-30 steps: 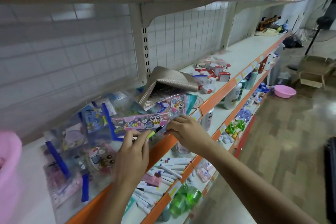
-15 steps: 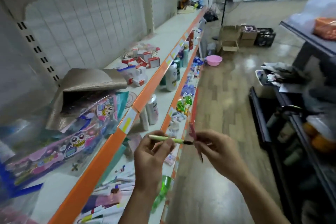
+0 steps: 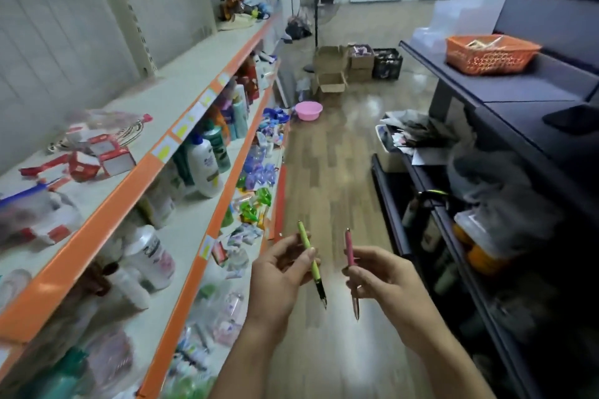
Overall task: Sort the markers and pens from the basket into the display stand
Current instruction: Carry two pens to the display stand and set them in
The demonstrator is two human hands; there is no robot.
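Green pen [image 3: 311, 256] now sits pinched in our left hand [image 3: 278, 272], pink pen [image 3: 350, 264] in our right hand [image 3: 382, 282]; we've turned from the shelf toward the orange basket [image 3: 491, 55], ready for sorting.

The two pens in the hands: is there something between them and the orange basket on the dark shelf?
Nothing visible blocks it. The green pen in the left hand and the pink pen in the right hand are over open floor; the orange basket is up right.
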